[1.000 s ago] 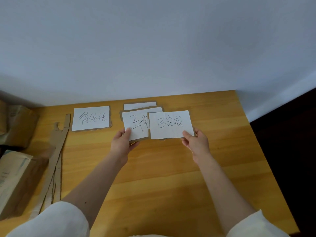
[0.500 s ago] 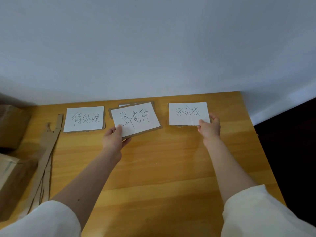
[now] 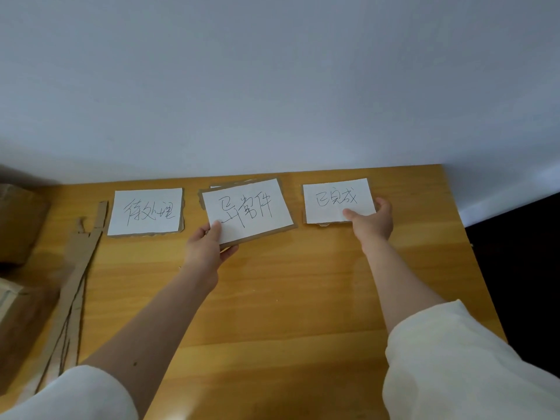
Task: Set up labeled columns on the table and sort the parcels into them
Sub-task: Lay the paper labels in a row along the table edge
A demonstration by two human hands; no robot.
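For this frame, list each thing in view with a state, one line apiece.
Left label card: flat on the table, free of both hands.
Middle label card: tilted, held at its near left corner by the left hand, over another card.
Right label card: on the table, right hand gripping its near right corner.
Cardboard strips: lying loose at the table's left.
Cardboard boxes: at the left edge, untouched.

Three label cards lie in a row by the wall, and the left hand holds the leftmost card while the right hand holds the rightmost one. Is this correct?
Not quite. In the head view the left hand holds the middle card, not the leftmost card, which lies untouched. The right hand does hold the rightmost card.
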